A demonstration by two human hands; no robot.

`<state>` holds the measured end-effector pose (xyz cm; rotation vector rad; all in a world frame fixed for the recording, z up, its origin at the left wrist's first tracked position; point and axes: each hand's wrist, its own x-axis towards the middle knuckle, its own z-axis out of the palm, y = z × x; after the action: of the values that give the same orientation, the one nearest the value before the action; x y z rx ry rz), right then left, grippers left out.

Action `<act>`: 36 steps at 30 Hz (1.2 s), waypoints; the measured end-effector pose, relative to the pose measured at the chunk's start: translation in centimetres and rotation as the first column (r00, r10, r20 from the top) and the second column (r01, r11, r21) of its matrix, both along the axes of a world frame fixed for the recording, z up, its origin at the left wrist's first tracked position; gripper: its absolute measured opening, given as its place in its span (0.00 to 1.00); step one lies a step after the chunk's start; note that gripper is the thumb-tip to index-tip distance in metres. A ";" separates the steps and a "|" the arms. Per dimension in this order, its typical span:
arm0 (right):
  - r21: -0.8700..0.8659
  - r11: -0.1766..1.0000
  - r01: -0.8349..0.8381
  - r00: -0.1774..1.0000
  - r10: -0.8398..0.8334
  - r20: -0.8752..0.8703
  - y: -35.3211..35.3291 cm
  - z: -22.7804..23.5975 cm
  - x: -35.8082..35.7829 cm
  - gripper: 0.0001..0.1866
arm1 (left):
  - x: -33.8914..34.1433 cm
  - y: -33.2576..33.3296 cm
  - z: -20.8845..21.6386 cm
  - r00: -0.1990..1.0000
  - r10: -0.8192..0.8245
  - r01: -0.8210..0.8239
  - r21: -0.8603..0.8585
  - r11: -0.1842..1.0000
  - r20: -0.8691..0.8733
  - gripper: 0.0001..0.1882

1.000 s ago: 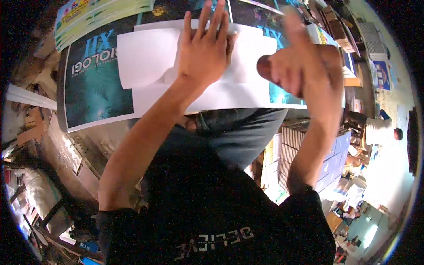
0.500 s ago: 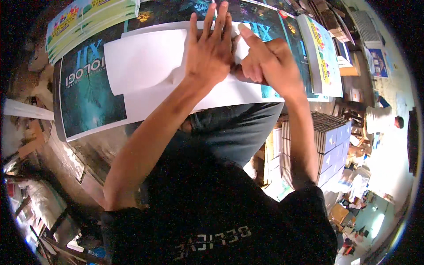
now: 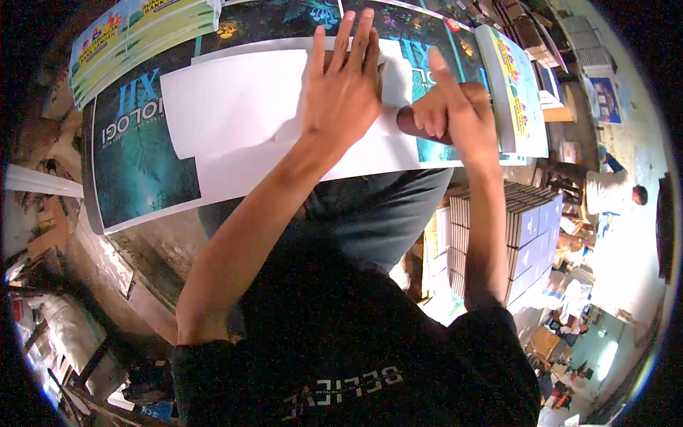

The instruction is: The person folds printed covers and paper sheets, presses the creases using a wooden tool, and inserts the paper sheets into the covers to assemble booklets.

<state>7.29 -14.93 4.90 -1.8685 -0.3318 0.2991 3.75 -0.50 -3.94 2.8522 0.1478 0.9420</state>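
Observation:
My left hand (image 3: 343, 103) lies flat with fingers stretched out, pressing on a blank white sheet (image 3: 231, 103). That sheet's left end curls up a little. Under it is another white sheet (image 3: 249, 167), on top of dark teal printed cover sheets (image 3: 146, 188). To the right, my right hand (image 3: 461, 117) is closed around a brown, rounded piece (image 3: 408, 122), with one finger pointing away from me. The fingers cover most of that piece, so its exact kind is hidden. A small brownish thing shows beside my left fingers, mostly covered.
Stacks of colourful printed sheets lie at the far left (image 3: 153, 35) and on the right (image 3: 509, 85). Below right stands a tall stack of bound blue books (image 3: 530, 228). A person (image 3: 612, 188) is in the background at right. Clutter and bundles (image 3: 75, 334) lie at lower left.
My right hand has moved right, away from my left hand, with the brown piece still in it. My left hand has stayed nearly in place on the white sheet.

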 end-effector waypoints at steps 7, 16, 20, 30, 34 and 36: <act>0.226 0.948 -0.224 0.957 0.169 0.238 -2.9 -1.8 -0.7 0.35 | 0.2 -0.4 0.2 0.985 0.011 -0.010 -0.007 1.000 0.172 0.23; -0.070 0.993 -0.094 0.995 0.093 -0.022 -1.8 -0.7 -1.3 0.37 | -0.2 -0.2 0.3 0.999 0.014 -0.015 0.028 0.999 0.043 0.28; -0.159 0.967 -0.199 0.979 0.203 0.011 0.3 1.9 -0.6 0.40 | -0.6 0.3 0.0 0.999 -0.001 0.003 -0.038 0.999 0.046 0.30; -0.384 0.887 -0.257 0.722 0.441 0.534 14.9 -2.0 -10.0 0.20 | -1.1 0.8 -1.5 0.968 0.086 -0.041 -0.194 0.980 0.234 0.35; -0.341 0.870 -0.357 0.811 0.469 0.350 16.3 -2.3 -10.1 0.30 | -1.2 1.3 -1.6 0.937 0.092 0.014 -0.302 0.953 0.336 0.35; -0.493 0.860 -0.134 0.671 0.445 0.593 16.1 -3.0 -9.7 0.28 | -1.4 1.7 -1.3 0.926 0.105 0.018 -0.322 0.947 0.363 0.36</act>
<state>-2.42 1.19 1.91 -2.3002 -1.1903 -0.1614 2.37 1.20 -5.28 2.3342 0.2944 1.3189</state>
